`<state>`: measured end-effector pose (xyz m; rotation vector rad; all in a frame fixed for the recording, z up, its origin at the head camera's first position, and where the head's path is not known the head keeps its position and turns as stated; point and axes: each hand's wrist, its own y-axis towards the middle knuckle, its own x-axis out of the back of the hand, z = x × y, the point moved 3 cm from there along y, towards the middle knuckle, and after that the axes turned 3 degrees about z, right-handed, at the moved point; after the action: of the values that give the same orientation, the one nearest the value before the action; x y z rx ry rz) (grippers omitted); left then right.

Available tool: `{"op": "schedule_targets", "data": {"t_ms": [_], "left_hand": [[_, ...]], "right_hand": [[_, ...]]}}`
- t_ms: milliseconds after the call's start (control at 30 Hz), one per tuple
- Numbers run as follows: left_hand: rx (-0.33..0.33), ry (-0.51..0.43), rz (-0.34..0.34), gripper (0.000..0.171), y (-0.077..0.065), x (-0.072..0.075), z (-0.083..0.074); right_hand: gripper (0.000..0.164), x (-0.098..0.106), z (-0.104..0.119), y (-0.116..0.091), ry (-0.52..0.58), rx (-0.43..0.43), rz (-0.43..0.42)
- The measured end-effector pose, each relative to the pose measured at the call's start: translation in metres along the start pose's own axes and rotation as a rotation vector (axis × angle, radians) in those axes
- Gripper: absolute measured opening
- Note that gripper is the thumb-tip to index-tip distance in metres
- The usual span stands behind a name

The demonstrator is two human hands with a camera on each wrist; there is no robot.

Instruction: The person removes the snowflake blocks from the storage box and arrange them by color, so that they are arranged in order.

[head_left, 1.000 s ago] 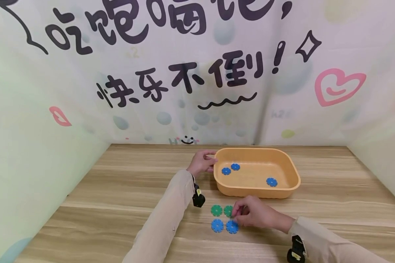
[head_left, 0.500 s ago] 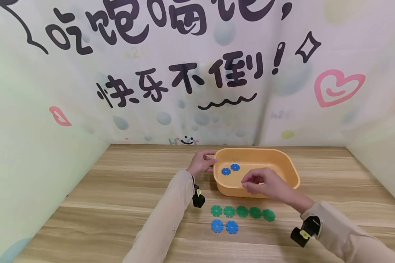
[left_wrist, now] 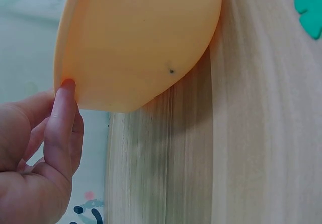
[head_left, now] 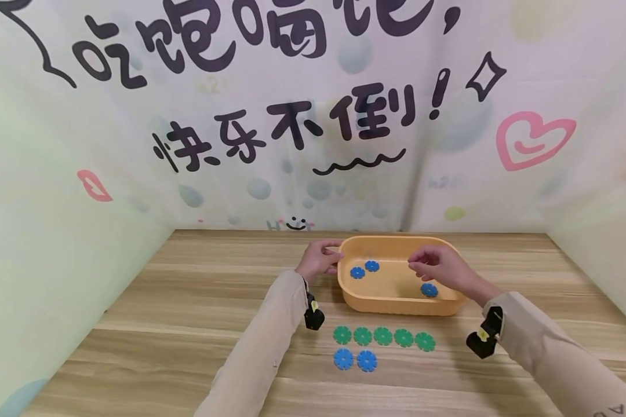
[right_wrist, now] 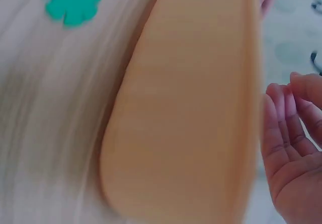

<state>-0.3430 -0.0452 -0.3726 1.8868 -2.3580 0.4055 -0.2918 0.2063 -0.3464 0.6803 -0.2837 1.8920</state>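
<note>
My left hand (head_left: 317, 259) pinches the left rim of an orange plastic basin (head_left: 401, 305). In the left wrist view its thumb and fingers (left_wrist: 59, 133) meet at the basin's edge. My right hand (head_left: 440, 266) hovers over the basin's right half, fingers loosely bent, nothing seen between them. Below that hand lies a blue notched snowflake disc (head_left: 429, 290). Two more blue discs (head_left: 357, 273) sit at the basin's left end. In front of the basin, several green snowflake discs (head_left: 383, 336) form a row, with two blue discs (head_left: 355, 360) beneath its left end.
Everything stands on a wood-grain table (head_left: 198, 324). Behind it hangs a white printed cloth (head_left: 240, 191) with black lettering and pink hearts. Black wrist cameras (head_left: 313, 317) are strapped over both beige sleeves (head_left: 261, 341).
Several green discs now show in the row where the right hand was covering the table. That hand has moved up and right, over the basin. The left hand stays at the rim.
</note>
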Motion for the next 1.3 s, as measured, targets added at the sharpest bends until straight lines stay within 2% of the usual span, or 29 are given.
{"op": "schedule_targets", "data": {"t_ms": [267, 533, 767, 1033, 1300], "left_hand": [[0.005, -0.010, 0.001, 0.034, 0.000, 0.001, -0.001], [-0.009, -0.001, 0.010, 0.034, -0.001, 0.001, -0.001], [-0.007, 0.000, 0.014, 0.035, 0.000, 0.000, 0.001], [-0.006, 0.006, 0.004, 0.035, 0.000, 0.000, 0.000], [0.006, 0.012, -0.006, 0.035, 0.000, 0.000, 0.000]], "right_hand": [[0.025, 0.008, -0.024, 0.006, 0.038, -0.187, 0.022], [0.023, 0.003, -0.038, 0.011, 0.009, -0.294, 0.010], [0.026, 0.000, -0.039, 0.009, -0.064, -0.382, 0.058], [0.032, -0.002, -0.040, 0.007, -0.046, -0.371, 0.098], [0.036, -0.012, -0.041, 0.007, 0.050, -0.352, 0.106]]}}
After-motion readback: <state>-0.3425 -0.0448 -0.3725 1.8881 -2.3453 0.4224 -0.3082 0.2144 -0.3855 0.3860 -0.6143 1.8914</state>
